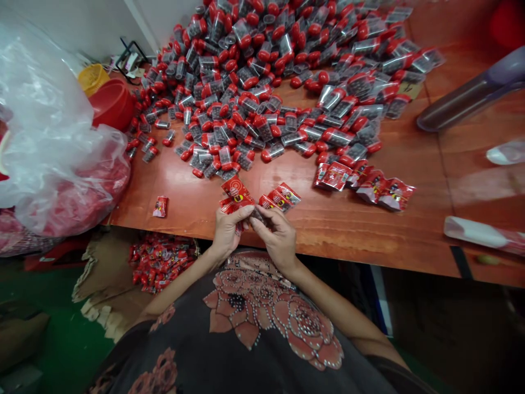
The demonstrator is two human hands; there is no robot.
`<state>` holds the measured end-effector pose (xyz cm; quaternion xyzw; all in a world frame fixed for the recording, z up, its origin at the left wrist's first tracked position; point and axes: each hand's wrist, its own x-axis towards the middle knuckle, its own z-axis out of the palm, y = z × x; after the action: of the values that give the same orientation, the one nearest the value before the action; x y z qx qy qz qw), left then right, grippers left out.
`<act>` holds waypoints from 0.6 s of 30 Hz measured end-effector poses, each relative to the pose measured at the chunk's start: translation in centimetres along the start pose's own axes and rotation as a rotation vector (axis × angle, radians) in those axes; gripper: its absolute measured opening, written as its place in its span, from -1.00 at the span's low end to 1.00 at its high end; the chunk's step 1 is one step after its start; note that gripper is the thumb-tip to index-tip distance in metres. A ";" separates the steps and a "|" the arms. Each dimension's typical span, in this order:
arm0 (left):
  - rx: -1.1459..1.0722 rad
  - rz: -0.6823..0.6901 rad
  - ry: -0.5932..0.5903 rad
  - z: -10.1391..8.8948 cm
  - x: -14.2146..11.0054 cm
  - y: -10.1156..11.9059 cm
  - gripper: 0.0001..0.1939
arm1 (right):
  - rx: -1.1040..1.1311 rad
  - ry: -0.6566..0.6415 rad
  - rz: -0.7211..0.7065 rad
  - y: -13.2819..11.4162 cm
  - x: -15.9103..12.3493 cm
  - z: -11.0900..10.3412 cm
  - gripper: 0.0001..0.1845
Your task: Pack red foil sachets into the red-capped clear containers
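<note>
My left hand is closed around several red printed packets, which stick up above its thumb. Close beside it, the fingers of my right hand pinch a small clear piece with dark contents; it looks like one of the clear tubes, but my fingers cover most of it. Both hands meet just over the table's near edge. Behind my right hand lie a few more red packets, overlapping on the table.
A big heap of clear tubes with red caps covers the table's back. Puffed red packets lie to the right, a single packet to the left. A plastic bag stands at left, above an open carton holding red packets.
</note>
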<state>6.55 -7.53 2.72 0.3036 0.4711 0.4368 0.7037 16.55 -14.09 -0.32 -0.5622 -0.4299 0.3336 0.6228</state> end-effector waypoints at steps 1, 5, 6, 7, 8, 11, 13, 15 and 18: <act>0.005 -0.002 0.002 0.0 -0.1 0.0 -0.77 | -0.001 0.000 0.000 -0.1 0.0 0.0 -0.67; 0.009 -0.016 0.006 0.0 -0.3 -0.3 -0.74 | 0.004 0.005 -0.011 -0.2 -0.1 0.1 -0.65; -0.001 -0.014 0.012 -0.1 -0.2 -0.3 -0.72 | 0.001 0.001 -0.014 -0.2 -0.1 0.1 -0.64; -0.018 -0.009 0.019 -0.3 0.0 -0.2 -0.70 | -0.006 -0.007 -0.018 -0.2 0.0 0.1 -0.61; -0.037 -0.001 0.026 -0.5 0.3 -0.1 -0.67 | -0.023 -0.018 -0.024 -0.2 0.0 0.0 -0.59; -0.071 0.047 0.029 -1.2 1.5 0.7 -0.63 | -0.112 -0.052 -0.086 -0.3 0.2 -0.3 -0.54; -0.047 0.075 0.021 -1.8 2.2 1.3 -0.68 | -0.175 -0.073 -0.147 -0.3 0.2 -0.5 -0.51; -0.009 0.092 0.026 -2.1 2.6 1.8 -0.73 | -0.223 -0.103 -0.204 -0.4 0.2 -0.6 -0.47; 0.012 0.117 0.063 -2.2 2.4 1.9 -0.76 | -0.277 -0.156 -0.266 -0.4 0.2 -0.6 -0.41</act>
<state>4.30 -4.51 2.50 0.3210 0.4772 0.4837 0.6597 17.16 -14.17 0.10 -0.5531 -0.5891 0.2287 0.5429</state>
